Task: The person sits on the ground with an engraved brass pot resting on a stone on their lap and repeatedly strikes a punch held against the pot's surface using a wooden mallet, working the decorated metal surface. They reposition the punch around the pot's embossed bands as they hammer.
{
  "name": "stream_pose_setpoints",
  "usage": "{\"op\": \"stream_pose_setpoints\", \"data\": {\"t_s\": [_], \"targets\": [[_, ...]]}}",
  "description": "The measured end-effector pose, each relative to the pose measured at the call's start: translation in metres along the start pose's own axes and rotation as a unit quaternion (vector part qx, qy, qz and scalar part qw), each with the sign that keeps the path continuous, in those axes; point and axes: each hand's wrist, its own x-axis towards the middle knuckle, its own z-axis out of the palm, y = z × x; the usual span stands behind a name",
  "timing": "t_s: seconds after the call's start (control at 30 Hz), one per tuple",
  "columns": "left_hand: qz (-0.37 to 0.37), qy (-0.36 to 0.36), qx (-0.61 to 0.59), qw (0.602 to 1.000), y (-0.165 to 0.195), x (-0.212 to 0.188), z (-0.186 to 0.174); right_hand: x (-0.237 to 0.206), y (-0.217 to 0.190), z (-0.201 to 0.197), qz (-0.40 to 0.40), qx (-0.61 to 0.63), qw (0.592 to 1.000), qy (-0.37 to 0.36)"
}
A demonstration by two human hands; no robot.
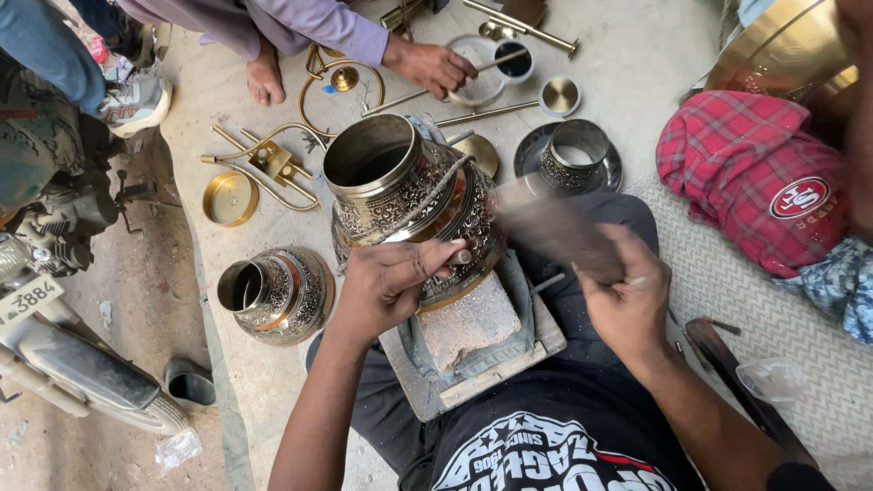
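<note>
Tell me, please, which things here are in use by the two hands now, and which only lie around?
In use:
- engraved metal pot, on the stone block
- thin tool in the left hand
- blurred striking tool in the right hand

Lying about:
- smaller engraved vessel
- round brass lid
- red cap
- engraved ring on a plate

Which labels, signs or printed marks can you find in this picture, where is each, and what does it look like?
Number plate: left edge, on the parked motorbike; pale tilted rectangle, dark characters.
Round badge: right, on the red checked cap; red oval, white rim.
Shirt print: bottom centre, on the black shirt; white and red design.
</note>
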Motion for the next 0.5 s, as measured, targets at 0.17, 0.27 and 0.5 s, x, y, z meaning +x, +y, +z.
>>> {"op": "stream_pose_setpoints", "data": {"t_s": [0.17,0.27,0.5], "targets": [[-0.002,-0.004,0.011,1.0,-0.0016,0.0022,-0.0007,0.0056,-0.0003,-0.0045,-0.078,-0.148,0.986,0.001],[-0.023,-0.013,0.01,1.0,-0.001,0.0036,-0.0024,0.009,-0.0019,-0.007,-0.018,-0.051,0.999,-0.003],[0.004,0.008,0.016,1.0,-0.0009,0.0051,-0.0037,0.0096,0.0022,-0.0016,-0.086,-0.136,0.987,-0.009]]}}
